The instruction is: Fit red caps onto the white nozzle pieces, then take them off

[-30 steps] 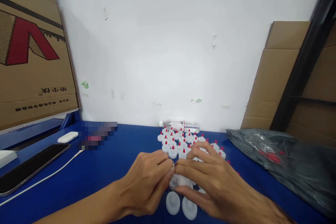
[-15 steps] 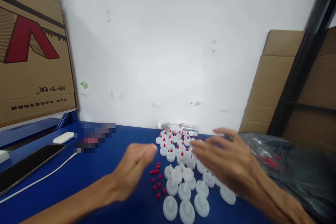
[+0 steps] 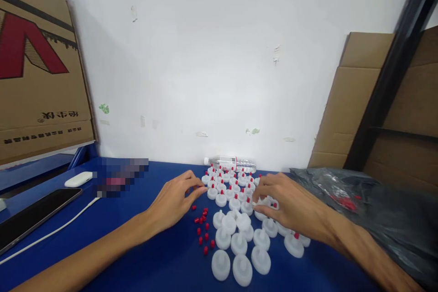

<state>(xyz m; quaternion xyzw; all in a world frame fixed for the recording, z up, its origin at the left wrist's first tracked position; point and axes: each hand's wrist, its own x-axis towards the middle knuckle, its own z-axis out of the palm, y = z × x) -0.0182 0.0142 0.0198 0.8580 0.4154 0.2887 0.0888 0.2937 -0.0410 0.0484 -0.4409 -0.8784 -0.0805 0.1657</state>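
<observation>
My left hand hovers just left of a cluster of white plastic caps, thumb pressed against curled fingers; what it pinches, if anything, is too small to see. My right hand rests on the right side of the cluster, its fingers closed around a white cap. Caps fitted with red tips stand in rows at the back. Several bare white caps lie nearer to me. A scatter of loose red tips sits on the blue table below my left fingers.
A clear water bottle lies against the white wall. A black plastic bag holding red tips spreads at the right, before cardboard and a black post. At left are a cardboard box, a dark phone, a white cable and a white case.
One second ago both hands met together over the front caps. They then parted and moved farther back, the left to the cluster's left edge, the right onto the caps at the right.
</observation>
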